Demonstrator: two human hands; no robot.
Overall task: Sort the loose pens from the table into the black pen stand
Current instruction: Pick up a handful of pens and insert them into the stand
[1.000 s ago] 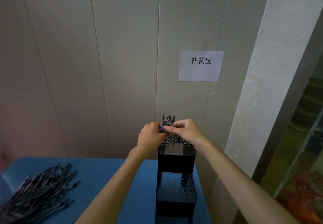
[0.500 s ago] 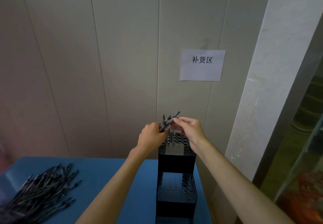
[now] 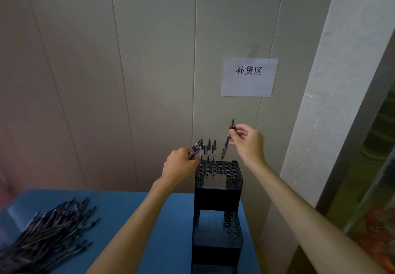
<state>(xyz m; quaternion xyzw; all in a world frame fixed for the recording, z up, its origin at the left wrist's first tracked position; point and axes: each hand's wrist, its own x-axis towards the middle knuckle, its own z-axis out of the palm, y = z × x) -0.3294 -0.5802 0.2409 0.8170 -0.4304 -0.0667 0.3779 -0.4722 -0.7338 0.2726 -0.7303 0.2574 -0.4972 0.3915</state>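
Head view, centre of frame: right hand pinching one pen near its top, tip hanging tilted just above the back row of holes in the black pen stand. Left hand clamped round a bundle of pens beside three pens already standing. Lower left: loose pile on the blue table. Risk: tilted tip catching a hole's rim, or the bundle slipping.

The blue table carries a tiered black pen stand at its right edge; a heap of loose pens lies well left of the stand.
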